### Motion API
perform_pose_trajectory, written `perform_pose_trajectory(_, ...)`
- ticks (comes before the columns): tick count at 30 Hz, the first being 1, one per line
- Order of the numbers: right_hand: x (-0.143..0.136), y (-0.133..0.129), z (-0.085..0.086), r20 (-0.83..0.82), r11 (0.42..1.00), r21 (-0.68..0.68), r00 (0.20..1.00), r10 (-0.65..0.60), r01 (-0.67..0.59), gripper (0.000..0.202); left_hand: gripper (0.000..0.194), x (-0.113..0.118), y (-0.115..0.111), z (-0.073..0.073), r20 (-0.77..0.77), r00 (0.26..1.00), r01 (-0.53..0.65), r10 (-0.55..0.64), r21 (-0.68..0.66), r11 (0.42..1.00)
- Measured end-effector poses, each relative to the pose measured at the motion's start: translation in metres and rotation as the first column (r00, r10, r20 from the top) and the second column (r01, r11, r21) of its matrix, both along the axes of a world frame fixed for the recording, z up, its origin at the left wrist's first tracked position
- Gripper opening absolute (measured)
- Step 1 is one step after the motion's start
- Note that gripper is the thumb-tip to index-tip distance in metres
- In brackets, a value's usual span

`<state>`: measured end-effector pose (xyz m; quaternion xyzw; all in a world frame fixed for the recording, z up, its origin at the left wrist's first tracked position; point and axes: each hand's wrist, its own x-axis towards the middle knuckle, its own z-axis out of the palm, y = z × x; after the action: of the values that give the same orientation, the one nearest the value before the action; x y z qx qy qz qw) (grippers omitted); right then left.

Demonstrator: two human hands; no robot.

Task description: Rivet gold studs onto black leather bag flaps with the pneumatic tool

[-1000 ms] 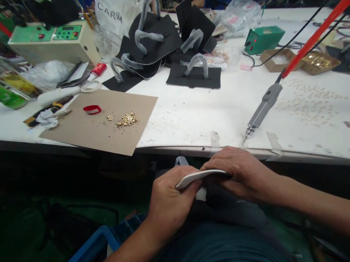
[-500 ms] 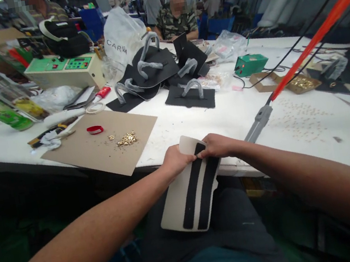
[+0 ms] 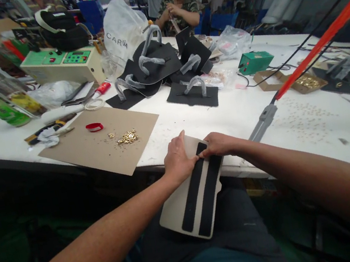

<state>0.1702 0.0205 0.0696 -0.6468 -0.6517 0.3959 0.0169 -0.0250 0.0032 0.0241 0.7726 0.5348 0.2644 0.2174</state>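
A beige bag panel (image 3: 171,214) with two black strips (image 3: 208,190) running along it leans from the table edge down onto my lap. My left hand (image 3: 178,159) grips its upper left side, thumb on the near strip and one finger raised along the edge. At the upper right corner my right hand (image 3: 220,143) is closed on the panel, its thumb pressed on the strip. The two thumb tips almost meet; anything tiny between them is too small to make out.
Gold rings (image 3: 127,137) lie on brown cardboard (image 3: 98,155) to the left. Black panels with plastic-wrapped handles (image 3: 167,67) are heaped ahead. A grey tool (image 3: 263,118) on an orange coil (image 3: 321,44) rests at right. Across the table sits a co-worker (image 3: 180,11).
My left hand has slid up the panel's left side and lifted a finger. The panel tilts slightly differently. My right hand stays in place. The co-worker across has raised both hands.
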Motion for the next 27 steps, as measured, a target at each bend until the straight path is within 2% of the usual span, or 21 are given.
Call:
perform_pose_trajectory(3,0.0,0.0,-0.001,-0.009,1.0,0.006,1.0,-0.03,0.03,0.016,0.09,-0.002,0.0,-0.006,0.008,1.0,0.028,-0.029,0.098,0.995)
perform_pose_trajectory(7,0.002,0.001,-0.006,-0.044,0.999,0.003,0.998,-0.052,0.052,0.017,0.041,-0.008,0.001,-0.012,-0.009,0.985,0.172,-0.173,0.171,0.97)
perform_pose_trajectory(9,0.003,0.004,-0.009,-0.055,0.998,-0.01,0.997,-0.058,0.057,0.02,0.027,-0.01,0.002,-0.015,-0.005,0.972,0.23,-0.234,0.195,0.953)
perform_pose_trajectory(13,0.005,0.014,-0.011,-0.077,0.998,-0.057,0.996,-0.045,0.041,0.022,0.024,-0.01,0.006,-0.019,0.014,0.958,0.274,-0.286,0.236,0.932)
perform_pose_trajectory(18,0.01,0.022,-0.008,-0.089,0.997,-0.073,0.996,-0.001,-0.006,0.019,0.019,-0.007,0.013,-0.015,-0.011,0.952,0.303,-0.306,0.17,0.938)
perform_pose_trajectory(21,0.014,0.019,-0.009,-0.055,1.0,0.017,0.998,0.004,-0.003,0.028,0.018,-0.007,0.016,-0.012,-0.032,0.957,0.291,-0.289,0.126,0.948)
perform_pose_trajectory(24,0.016,0.008,-0.013,0.0,0.984,0.175,0.999,-0.039,0.038,0.052,0.018,-0.008,0.017,-0.01,-0.049,0.956,0.294,-0.291,0.118,0.948)
perform_pose_trajectory(27,0.021,-0.017,-0.012,-0.028,0.916,0.375,0.989,-0.143,0.143,0.071,0.018,-0.008,0.016,-0.01,-0.058,0.953,0.302,-0.297,0.123,0.945)
